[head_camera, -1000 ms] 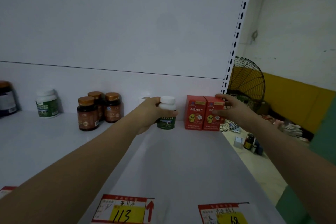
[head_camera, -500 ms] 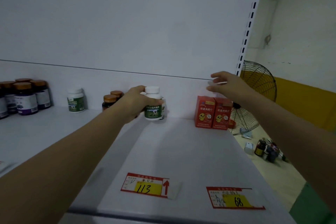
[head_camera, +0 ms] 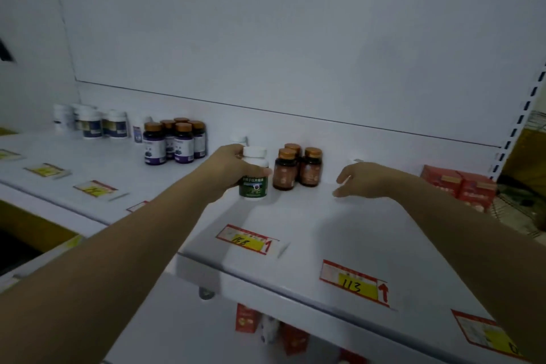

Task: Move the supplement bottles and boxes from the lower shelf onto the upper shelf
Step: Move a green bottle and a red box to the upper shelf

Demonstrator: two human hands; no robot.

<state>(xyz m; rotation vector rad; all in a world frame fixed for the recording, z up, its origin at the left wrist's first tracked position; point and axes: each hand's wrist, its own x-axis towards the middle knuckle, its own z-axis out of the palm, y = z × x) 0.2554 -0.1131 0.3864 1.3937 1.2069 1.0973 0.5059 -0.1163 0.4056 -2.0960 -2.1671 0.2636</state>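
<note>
We see the left hand [head_camera: 233, 168] wrapped round a white-capped bottle with a green label [head_camera: 254, 179], fingers curled about its body and the thumb across the front. The bottle is upright on the upper shelf [head_camera: 325, 230], toward the back edge; we cannot tell whether its base rests on the surface or hangs just above it. Just to its right stand three brown bottles with gold caps [head_camera: 297, 170], close together against the back panel. The right hand [head_camera: 359, 179] is further right, well apart from them, fingers loosely spread and holding nothing, low over the shelf. At the shelf's right edge we find red boxes [head_camera: 461, 189] side by side. Toward the left stand dark bottles with purple labels [head_camera: 174, 142], and beyond them white jars [head_camera: 97, 124]. Along the front edge lie price tags marked 158 [head_camera: 248, 242] and 113 [head_camera: 354, 285]. Under that edge, on the lower shelf, we glimpse more red boxes [head_camera: 246, 318].
</note>
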